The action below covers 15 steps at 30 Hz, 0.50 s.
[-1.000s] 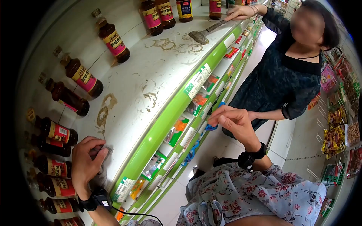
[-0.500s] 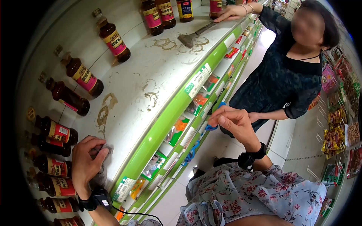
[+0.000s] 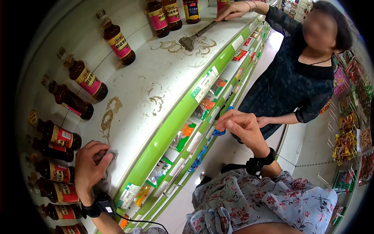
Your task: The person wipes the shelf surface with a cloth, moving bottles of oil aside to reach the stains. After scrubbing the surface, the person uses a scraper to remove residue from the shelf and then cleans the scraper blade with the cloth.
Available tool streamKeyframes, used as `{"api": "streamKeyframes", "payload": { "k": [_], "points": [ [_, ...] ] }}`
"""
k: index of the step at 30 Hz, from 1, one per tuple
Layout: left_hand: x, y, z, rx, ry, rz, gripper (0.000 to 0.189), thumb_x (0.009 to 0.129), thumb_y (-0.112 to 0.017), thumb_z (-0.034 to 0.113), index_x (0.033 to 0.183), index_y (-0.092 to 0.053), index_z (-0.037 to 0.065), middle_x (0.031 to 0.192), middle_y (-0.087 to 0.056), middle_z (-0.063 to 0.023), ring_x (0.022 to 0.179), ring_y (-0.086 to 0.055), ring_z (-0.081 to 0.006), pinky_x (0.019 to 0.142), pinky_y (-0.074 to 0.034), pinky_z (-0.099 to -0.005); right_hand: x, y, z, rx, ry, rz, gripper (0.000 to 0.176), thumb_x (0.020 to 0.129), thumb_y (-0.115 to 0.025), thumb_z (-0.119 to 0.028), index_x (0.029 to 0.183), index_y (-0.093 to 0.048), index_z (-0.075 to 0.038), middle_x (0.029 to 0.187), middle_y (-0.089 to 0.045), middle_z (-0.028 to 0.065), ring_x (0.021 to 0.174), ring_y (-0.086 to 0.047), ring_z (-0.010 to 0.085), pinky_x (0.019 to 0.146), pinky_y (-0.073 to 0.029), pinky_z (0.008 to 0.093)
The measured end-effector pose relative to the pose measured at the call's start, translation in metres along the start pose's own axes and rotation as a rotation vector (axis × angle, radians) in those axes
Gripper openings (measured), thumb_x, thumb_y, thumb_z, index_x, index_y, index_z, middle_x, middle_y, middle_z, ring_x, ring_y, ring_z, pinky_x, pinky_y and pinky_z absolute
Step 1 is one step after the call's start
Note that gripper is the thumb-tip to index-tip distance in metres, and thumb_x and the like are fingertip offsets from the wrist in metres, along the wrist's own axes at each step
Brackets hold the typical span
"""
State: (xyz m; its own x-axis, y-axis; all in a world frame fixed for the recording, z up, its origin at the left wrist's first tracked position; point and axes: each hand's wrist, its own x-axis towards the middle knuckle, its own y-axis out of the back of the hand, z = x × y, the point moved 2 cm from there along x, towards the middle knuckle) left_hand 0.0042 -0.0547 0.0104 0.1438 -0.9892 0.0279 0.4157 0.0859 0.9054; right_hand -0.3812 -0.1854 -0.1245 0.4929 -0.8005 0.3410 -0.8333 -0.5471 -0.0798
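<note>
My left hand [image 3: 91, 165] rests on the white shelf [image 3: 132, 105], its fingers closed around a grey cloth [image 3: 105, 175] that is partly hidden under the palm. Brown dried rings of residue [image 3: 109, 117] mark the shelf just beyond that hand. In front of the green shelf edge, my right hand [image 3: 243, 130] hangs in the air, fingers loosely curled together and nothing visible in them. Farther along, another person's hand [image 3: 233, 10] holds a scraper [image 3: 191, 41], its blade on a stained patch of the shelf.
Brown sauce bottles [image 3: 119, 43] line the back and left of the shelf. A green price rail [image 3: 167, 132] runs along its front, above lower shelves with packets [image 3: 183, 136]. The other person [image 3: 288, 78] stands in the aisle at the right, near hanging snack bags [image 3: 344, 146].
The other person's scraper has moved slightly left and toward me across the stains, and its blade has turned a little. Both my hands have stayed in place.
</note>
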Motion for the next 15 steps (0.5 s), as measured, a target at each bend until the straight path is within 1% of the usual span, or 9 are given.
{"api": "streamKeyframes", "payload": {
  "k": [11,15],
  "points": [
    [0.0000,0.0011,0.0040,0.015,0.014,-0.014,0.022,0.083,-0.072,0.006,0.101,-0.071,-0.006,0.095,-0.069,-0.0147,0.082,-0.070,-0.0239,0.074,-0.056,-0.0302,-0.0010,-0.0021,0.0005,0.005,0.003,-0.001,0.027,0.102,-0.064,-0.022,0.105,-0.077,0.001,0.103,-0.071,0.0087,0.098,-0.062,0.0158,0.084,-0.051,0.0299],
    [0.0002,0.0007,0.0015,0.010,0.009,-0.016,0.022,0.084,-0.072,0.006,0.102,-0.070,-0.007,0.095,-0.069,-0.0138,0.083,-0.070,-0.0215,0.074,-0.057,-0.0295,-0.0017,-0.0025,0.0004,0.000,0.003,-0.001,0.027,0.102,-0.063,-0.022,0.105,-0.078,0.001,0.103,-0.071,0.0087,0.098,-0.062,0.0158,0.084,-0.051,0.0296]
  ]
}}
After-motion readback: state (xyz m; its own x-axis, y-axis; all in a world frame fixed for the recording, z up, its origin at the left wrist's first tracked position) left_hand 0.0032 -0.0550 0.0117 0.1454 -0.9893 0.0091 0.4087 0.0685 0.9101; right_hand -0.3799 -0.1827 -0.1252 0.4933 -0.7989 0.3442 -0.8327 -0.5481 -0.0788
